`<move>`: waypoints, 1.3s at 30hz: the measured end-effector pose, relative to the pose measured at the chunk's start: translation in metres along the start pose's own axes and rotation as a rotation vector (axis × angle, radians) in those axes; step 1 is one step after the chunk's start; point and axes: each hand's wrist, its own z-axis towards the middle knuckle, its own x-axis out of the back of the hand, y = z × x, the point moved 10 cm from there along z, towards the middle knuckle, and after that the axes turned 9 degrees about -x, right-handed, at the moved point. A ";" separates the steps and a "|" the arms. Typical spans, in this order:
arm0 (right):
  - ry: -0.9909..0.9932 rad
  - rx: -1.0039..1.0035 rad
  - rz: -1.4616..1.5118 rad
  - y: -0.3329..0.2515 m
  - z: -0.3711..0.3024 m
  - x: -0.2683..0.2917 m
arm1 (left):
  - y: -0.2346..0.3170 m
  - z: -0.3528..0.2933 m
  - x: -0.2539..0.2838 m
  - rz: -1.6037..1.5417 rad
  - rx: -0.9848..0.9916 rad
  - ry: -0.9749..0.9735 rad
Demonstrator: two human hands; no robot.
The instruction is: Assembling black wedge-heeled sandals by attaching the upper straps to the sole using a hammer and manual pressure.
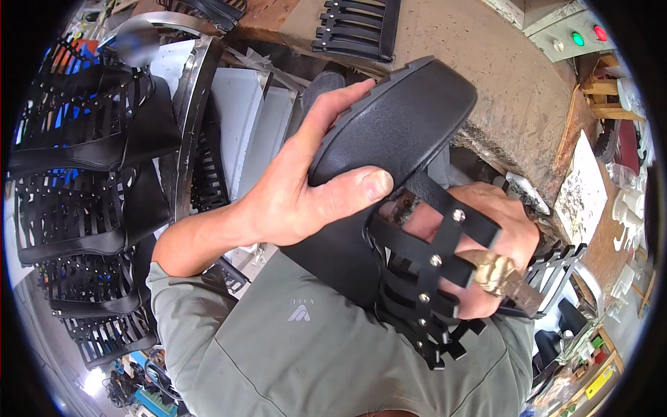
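Item: black platform sandal (389, 132), held sole-up between your hands. Left hand (299, 187) clamps the thick, stiff sole, thumb across it. Right hand (486, 243) sits inside the floppy riveted straps (431, 278), fingers closed on a glue-caked brush (500, 274). Probably light; grip the sole. Beyond your fingertips: grey control box (570, 31) with green and red lamps.

We're looking at a bright, evenly lit scene, daylight-like, with soft shadows only. The black sandal sole (389, 118) catches a dull sheen along its upper face, and below it the strap side falls darker. Left of the sole, the metal rim (191, 104) glares white. Everything near the sole reads sharp; a blurred patch sits far above-left of it. Straight edges bow outward from the sole, and we see black vignette closing every corner.
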 end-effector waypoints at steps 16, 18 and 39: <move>0.131 0.442 -0.404 -0.014 -0.048 -0.007 | -0.015 0.028 0.007 0.127 0.117 -0.065; 0.167 0.457 -0.430 -0.015 -0.048 -0.007 | -0.010 0.027 -0.003 -0.021 0.087 -0.141; 0.045 0.513 -0.598 -0.017 -0.062 -0.018 | -0.003 0.028 -0.009 -0.002 0.059 -0.040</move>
